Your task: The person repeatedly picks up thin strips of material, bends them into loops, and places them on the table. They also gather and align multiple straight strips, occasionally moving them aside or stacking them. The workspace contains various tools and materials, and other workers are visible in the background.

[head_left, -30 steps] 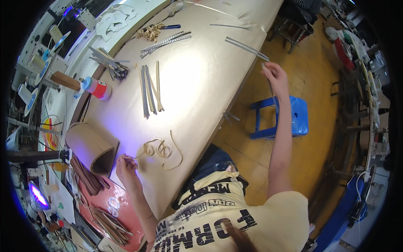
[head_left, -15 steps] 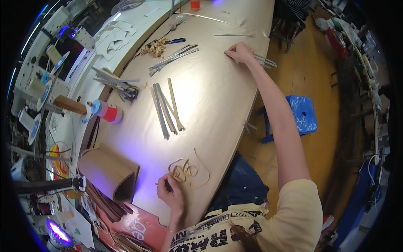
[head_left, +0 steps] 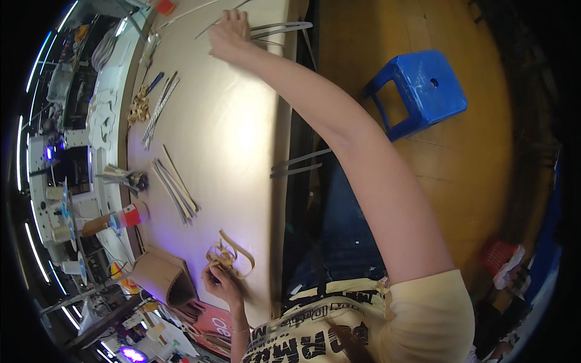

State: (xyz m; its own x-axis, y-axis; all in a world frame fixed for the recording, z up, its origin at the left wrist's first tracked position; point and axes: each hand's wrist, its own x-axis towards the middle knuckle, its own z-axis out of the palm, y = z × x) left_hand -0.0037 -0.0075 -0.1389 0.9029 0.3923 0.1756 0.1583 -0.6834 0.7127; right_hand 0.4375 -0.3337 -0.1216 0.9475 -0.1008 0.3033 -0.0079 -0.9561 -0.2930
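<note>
My right hand (head_left: 230, 36) reaches to the far part of the table, its fingers bent down over a thin grey strip (head_left: 204, 30). Just right of it, several grey strips (head_left: 281, 27) stick out past the table edge. Close to my body, my left hand (head_left: 219, 284) is closed in a pinch at a loosely coiled tan strip (head_left: 242, 251); its fingertips partly hide the held part. Farther up the table lies a small group of grey and tan strips (head_left: 174, 187), apart from both hands.
More grey strips (head_left: 296, 164) overhang the right table edge. A blue stool (head_left: 423, 91) stands on the wooden floor. Along the left are a red-and-white bottle (head_left: 133, 214), a bundle of dark strips (head_left: 124, 177), a curved brown piece (head_left: 160, 275), patterned strips (head_left: 158, 115) and sewing equipment.
The view has turned. My right hand has moved from beside the overhanging strips to the separate thin grey strip. My left hand stays by the tan coil.
</note>
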